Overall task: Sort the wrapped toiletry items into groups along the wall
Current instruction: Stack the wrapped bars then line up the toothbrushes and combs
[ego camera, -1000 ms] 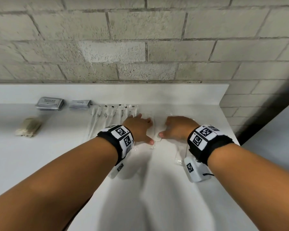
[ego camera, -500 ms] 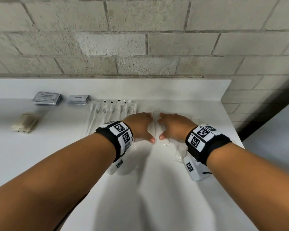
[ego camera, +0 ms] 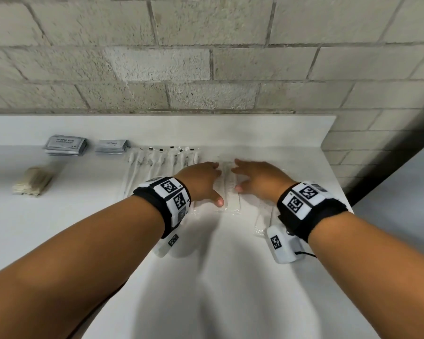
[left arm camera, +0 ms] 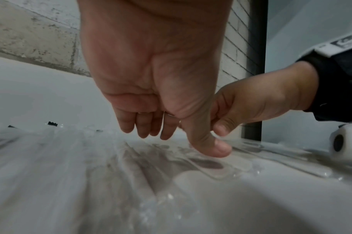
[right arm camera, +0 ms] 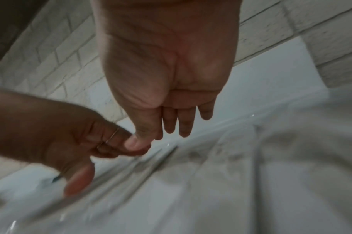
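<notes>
Clear-wrapped white combs (ego camera: 228, 189) lie flat on the white counter (ego camera: 206, 277) near the wall. My left hand (ego camera: 203, 182) rests palm down on their left side, its fingers straight and its thumb (left arm camera: 209, 145) on the plastic. On their right side lies my right hand (ego camera: 257, 179), fingers also extended over the wrappers (right arm camera: 221, 166). Neither hand grips anything. Left of my hands a row of wrapped toothbrushes (ego camera: 162, 157) lies against the backsplash. Further left sit two stacks of grey sachets (ego camera: 65, 145) (ego camera: 111, 145). A tan wrapped bundle (ego camera: 33, 181) lies apart at far left.
A brick wall (ego camera: 206, 57) rises behind the low white backsplash (ego camera: 157, 128). The counter's right edge (ego camera: 338, 182) drops off next to my right wrist. Another clear packet (ego camera: 263, 216) lies partly under my right wrist.
Both hands have slid forward toward the wall over the comb packets, and their fingertips have come closer together.
</notes>
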Tool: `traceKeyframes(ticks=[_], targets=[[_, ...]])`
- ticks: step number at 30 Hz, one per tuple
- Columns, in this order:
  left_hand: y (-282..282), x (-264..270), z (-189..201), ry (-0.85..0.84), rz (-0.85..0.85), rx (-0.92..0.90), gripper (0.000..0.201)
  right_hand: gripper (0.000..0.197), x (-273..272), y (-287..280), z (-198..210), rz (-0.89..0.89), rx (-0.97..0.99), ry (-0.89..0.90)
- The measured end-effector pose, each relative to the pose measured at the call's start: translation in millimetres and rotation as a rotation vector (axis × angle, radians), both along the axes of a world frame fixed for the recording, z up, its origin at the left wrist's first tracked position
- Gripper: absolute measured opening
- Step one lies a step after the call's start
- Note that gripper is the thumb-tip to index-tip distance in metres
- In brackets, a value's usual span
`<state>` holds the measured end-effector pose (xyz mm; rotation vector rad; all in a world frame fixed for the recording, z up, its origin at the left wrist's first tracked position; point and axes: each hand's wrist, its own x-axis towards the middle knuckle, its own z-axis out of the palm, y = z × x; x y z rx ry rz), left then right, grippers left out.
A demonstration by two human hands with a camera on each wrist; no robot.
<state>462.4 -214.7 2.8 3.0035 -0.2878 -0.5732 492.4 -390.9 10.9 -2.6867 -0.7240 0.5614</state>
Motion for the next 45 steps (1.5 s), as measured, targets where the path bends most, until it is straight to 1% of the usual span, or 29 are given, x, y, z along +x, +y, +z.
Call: traceKeyframes(ticks=[1,2,4,6,7,9,11,13,14,15,16,18,22,24,28,37,40,42,43,45], targets=[[1,0,1,-0.007,-0.006,-0.010,0.092,0.052,3,-8,4,-0.051,0.059,-0.028],[1,0,3,-0.014,-0.013,-0.019,0.090,0.044,7,-18,8,-0.098,0.076,-0.080],[-4,0,5,-0.017,-0.027,-0.035,0.083,0.031,14,-37,16,-0.196,0.041,-0.156],[-12,0,6,-0.010,-0.047,-0.036,0.076,0.023,12,-52,19,-0.246,-0.052,-0.164],[-16,0,5,-0.007,-0.056,-0.032,0.072,0.022,8,-56,19,-0.236,-0.116,-0.159],[-23,1,2,0.013,-0.062,-0.029,0.063,0.019,-5,-57,14,-0.153,-0.244,-0.152],[-28,1,-1,0.041,-0.038,-0.013,0.062,0.012,-22,-53,9,-0.079,-0.304,-0.121],[-30,1,-4,0.047,-0.020,0.014,0.067,0.034,-32,-48,2,-0.011,-0.364,-0.188],[-31,1,-5,0.040,-0.021,0.025,0.069,0.035,-32,-45,-2,0.007,-0.372,-0.235],[-31,1,-6,0.034,-0.023,0.037,0.069,0.029,-31,-42,-4,0.032,-0.358,-0.275],[-31,1,-7,0.029,-0.023,0.046,0.068,0.028,-29,-40,-6,0.039,-0.347,-0.276],[-31,1,-8,0.026,-0.023,0.059,0.066,0.040,-19,-35,-10,0.061,-0.319,-0.241],[-31,1,-7,0.041,-0.031,0.063,0.062,0.051,3,-23,-19,0.038,-0.236,-0.168],[-30,2,-9,0.041,-0.024,0.046,0.061,0.050,8,-18,-21,0.061,-0.239,-0.154],[-28,1,-12,0.023,-0.020,0.010,0.061,0.044,5,-13,-19,0.128,-0.222,-0.183],[-26,-2,-12,-0.004,-0.021,-0.051,0.062,0.035,5,-10,-21,0.030,-0.198,-0.157],[-26,-4,-10,-0.013,-0.027,-0.061,0.059,0.034,3,-13,-18,0.048,-0.198,-0.135],[-26,-5,-7,-0.037,-0.015,-0.068,0.057,0.040,3,-21,-13,0.003,-0.072,-0.105],[-27,-5,-5,-0.054,-0.015,-0.071,0.057,0.042,4,-29,-8,-0.069,0.037,-0.096],[-31,-5,1,-0.074,-0.035,-0.076,0.055,0.038,9,-49,5,-0.241,0.215,-0.122]])
